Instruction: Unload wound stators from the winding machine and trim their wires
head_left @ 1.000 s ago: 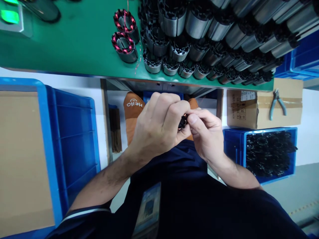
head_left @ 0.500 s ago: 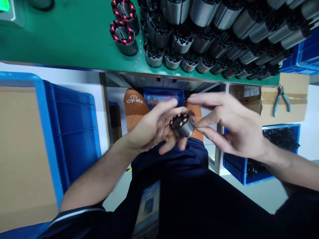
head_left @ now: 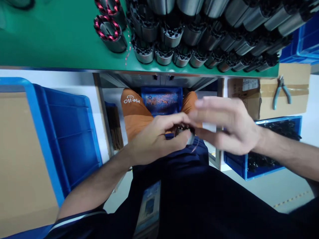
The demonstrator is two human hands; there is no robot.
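One green surface [head_left: 54, 49] runs off the top, bearing rows of cores [head_left: 171, 35] that partly hide one another. The left bin [head_left: 67, 132] is cut off by the edge; the right forearm [head_left: 281, 149] crosses the right bin [head_left: 234, 162], covering some of its dark parts. A box [head_left: 289, 108] stands beyond. One orange leg [head_left: 136, 121] reads "Hello". Of the hands, the left hand [head_left: 159, 139] is curled round a core [head_left: 190, 138] mid-view, hiding most of it; the right hand [head_left: 226, 122], blurred, reaches beside it, whether pinching anything cannot be told. The badge [head_left: 149, 205] is illegible. Pliers [head_left: 281, 83] lie on the box; its label [head_left: 250, 84] is too small to read. A thin wire [head_left: 195, 146] blurs below the core
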